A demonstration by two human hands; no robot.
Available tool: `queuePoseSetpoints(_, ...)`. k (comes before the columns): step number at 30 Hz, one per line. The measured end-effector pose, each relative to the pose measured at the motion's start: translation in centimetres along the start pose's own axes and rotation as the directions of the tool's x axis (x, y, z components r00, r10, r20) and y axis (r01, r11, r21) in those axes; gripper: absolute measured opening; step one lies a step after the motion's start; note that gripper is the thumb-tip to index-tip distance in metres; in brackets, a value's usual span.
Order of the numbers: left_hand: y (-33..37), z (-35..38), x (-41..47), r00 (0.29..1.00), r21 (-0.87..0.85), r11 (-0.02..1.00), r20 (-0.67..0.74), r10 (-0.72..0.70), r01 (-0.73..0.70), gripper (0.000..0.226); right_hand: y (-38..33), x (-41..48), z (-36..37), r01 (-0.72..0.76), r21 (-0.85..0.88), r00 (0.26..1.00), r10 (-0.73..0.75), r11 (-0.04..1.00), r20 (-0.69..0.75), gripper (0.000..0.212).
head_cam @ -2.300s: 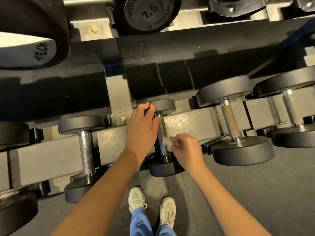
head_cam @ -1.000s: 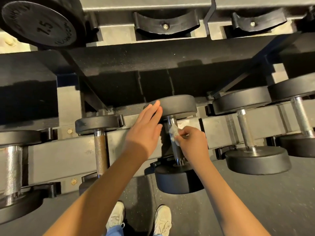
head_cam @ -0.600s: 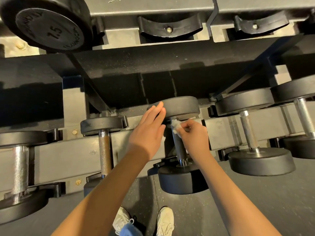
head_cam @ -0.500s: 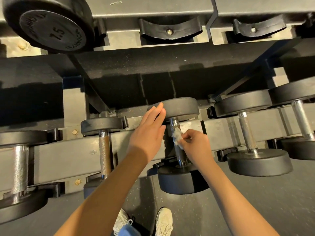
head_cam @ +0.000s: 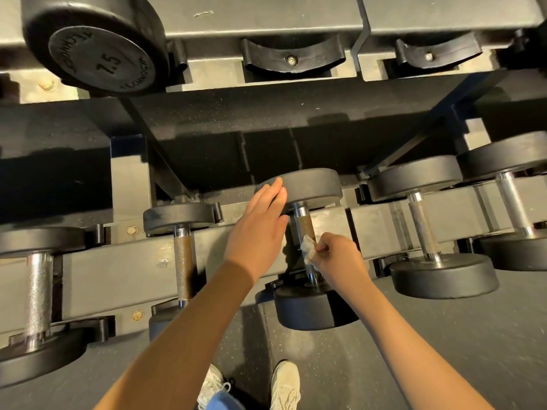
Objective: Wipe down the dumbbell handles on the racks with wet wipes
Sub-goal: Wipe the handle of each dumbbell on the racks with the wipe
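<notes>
**Wipe on middle dumbbell's handle, lower rail**

Far left we see a big dumbbell (head_cam: 38, 294) with a shiny grip lying across the lower rail (head_cam: 124, 270). Above it, on the upper shelf (head_cam: 266, 13), a dumbbell marked 7.5 (head_cam: 100, 54) faces us end-on.

Next right on the lower rail we have a small dumbbell (head_cam: 183, 261) with a dull knurled grip.

Then the left hand (head_cam: 260, 229): fingers straight and together, laid flat on the far head (head_cam: 310, 186) of the middle dumbbell (head_cam: 310, 309), gripping nothing. That dumbbell sits across the lower rail, near head toward us. Its handle (head_cam: 305, 226) shows brownish knurling between the two hands.

The wet wipe (head_cam: 308, 249), a small crumpled white wad, touches the lower half of the handle on its right side. The right hand (head_cam: 340, 260) pinches the wipe between thumb and curled fingers and covers the handle's near end.

Above the hands we note one black cradle (head_cam: 293, 57) bolted to the upper shelf, and a second cradle (head_cam: 429, 53) further right.

Right of the hands, a larger dumbbell (head_cam: 423, 229) lies across the rail, and just beside it a last dumbbell (head_cam: 512, 202) is cut off by the frame edge.

Bottom centre, we see light shoes (head_cam: 285, 383) on the grey floor (head_cam: 444, 350).
</notes>
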State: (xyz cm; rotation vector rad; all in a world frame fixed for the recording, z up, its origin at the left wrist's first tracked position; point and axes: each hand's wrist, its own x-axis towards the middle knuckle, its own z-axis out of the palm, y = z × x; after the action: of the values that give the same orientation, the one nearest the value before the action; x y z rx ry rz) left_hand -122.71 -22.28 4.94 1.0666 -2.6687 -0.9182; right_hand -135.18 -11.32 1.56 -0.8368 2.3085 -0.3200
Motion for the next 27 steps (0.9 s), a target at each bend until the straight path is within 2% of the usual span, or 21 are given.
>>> queuePoseSetpoints(2, 0.1, 0.0, -0.1, 1.000, -0.005, 1.000, 0.001, -0.004, 0.004, 0.052, -0.7, 0.4, -0.4, 0.000, 0.028, 1.000, 0.000, 1.000, -0.025, 0.010)
queuePoseSetpoints(4, 0.2, -0.1, -0.1, 1.000, -0.007, 1.000, 0.000, -0.004, 0.004, 0.053, -1.3, 0.8, -0.2, 0.069, 0.144, 0.987, -0.046, 0.987, -0.155, 0.010)
queuePoseSetpoints(6, 0.2, -0.1, -0.1, 1.000, 0.001, 1.000, -0.004, -0.007, 0.007, 0.053, -1.7, 0.7, -0.1, 0.127, 0.181, 0.966, -0.080, 0.975, -0.247, 0.009)
queuePoseSetpoints(8, 0.2, -0.1, -0.1, 1.000, 0.001, 1.000, -0.003, -0.011, 0.011, 0.053, -1.2, 0.4, 0.0, 0.112, 0.150, 0.973, -0.077, 0.982, -0.218, 0.006)
queuePoseSetpoints(10, 0.2, -0.1, -0.2, 1.000, -0.008, 1.000, -0.001, -0.012, 0.012, 0.053, -0.3, -0.3, -0.1, 0.059, 0.022, 0.996, -0.058, 0.998, -0.061, 0.002)
queuePoseSetpoints(11, 0.2, -0.1, -0.2, 1.000, -0.009, 1.000, 0.000, -0.013, 0.013, 0.053, 0.1, -0.6, -0.2, 0.046, -0.051, 0.999, -0.046, 0.998, 0.016, 0.004)
queuePoseSetpoints(13, 0.3, -0.1, -0.2, 1.000, -0.009, 1.000, 0.002, -0.015, 0.015, 0.053, 0.7, -0.9, -0.1, 0.041, -0.118, 0.997, -0.034, 0.992, 0.063, 0.019)
queuePoseSetpoints(15, 0.4, -0.1, -0.2, 1.000, -0.014, 1.000, -0.001, -0.021, 0.021, 0.053, 0.5, -0.6, -0.2, 0.015, -0.061, 0.999, -0.012, 0.998, 0.038, 0.019)
queuePoseSetpoints(17, 0.4, -0.1, -0.2, 1.000, -0.016, 1.000, -0.005, -0.026, 0.026, 0.053, -0.4, 0.1, -0.3, -0.006, 0.104, 0.999, 0.011, 0.995, -0.044, 0.008)
queuePoseSetpoints(20, 0.2, 0.0, -0.1, 1.000, -0.009, 1.000, -0.005, -0.024, 0.024, 0.053, -2.0, 1.1, -0.6, 0.119, 0.256, 0.966, -0.052, 0.959, -0.252, 0.004)
queuePoseSetpoints(22, 0.2, 0.0, 0.0, 1.000, -0.005, 1.000, -0.006, -0.015, 0.015, 0.053, -2.8, 1.2, -0.6, 0.132, 0.306, 0.953, -0.035, 0.943, -0.302, 0.006)
queuePoseSetpoints(24, 0.1, 0.0, 0.0, 1.000, -0.004, 1.000, -0.007, -0.013, 0.013, 0.053, -2.5, 0.8, -0.4, 0.121, 0.253, 0.954, -0.042, 0.960, -0.296, 0.009)
queuePoseSetpoints(27, 0.1, 0.1, -0.1, 1.000, -0.013, 1.000, -0.008, -0.014, 0.014, 0.053, -1.2, -0.5, -0.4, 0.046, 0.114, 0.989, -0.029, 0.992, -0.148, 0.014)
